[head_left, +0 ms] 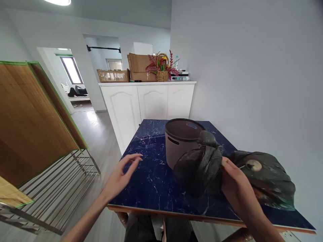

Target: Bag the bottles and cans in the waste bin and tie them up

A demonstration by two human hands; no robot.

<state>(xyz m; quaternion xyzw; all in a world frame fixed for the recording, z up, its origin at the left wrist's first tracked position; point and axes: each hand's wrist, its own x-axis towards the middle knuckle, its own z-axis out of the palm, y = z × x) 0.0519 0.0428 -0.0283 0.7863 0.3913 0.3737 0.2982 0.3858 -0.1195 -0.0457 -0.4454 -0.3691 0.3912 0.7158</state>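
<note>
My right hand (236, 183) is closed on the bunched neck of a black bin bag (202, 164), which hangs just above a dark blue marble-patterned table (148, 181). Right behind the bag stands a small grey waste bin (180, 141) with a dark rim, empty as far as I can see. A second, filled black bag (264, 181) lies on the table to the right of my hand. My left hand (121, 176) hovers open over the table's left edge, fingers spread, holding nothing.
A white cabinet (151, 101) stands behind the table, carrying cardboard boxes (138, 67) and a flower basket (162, 69). A bamboo mat (30, 121) leans on a metal rack (60, 188) at the left. A white wall runs close along the right.
</note>
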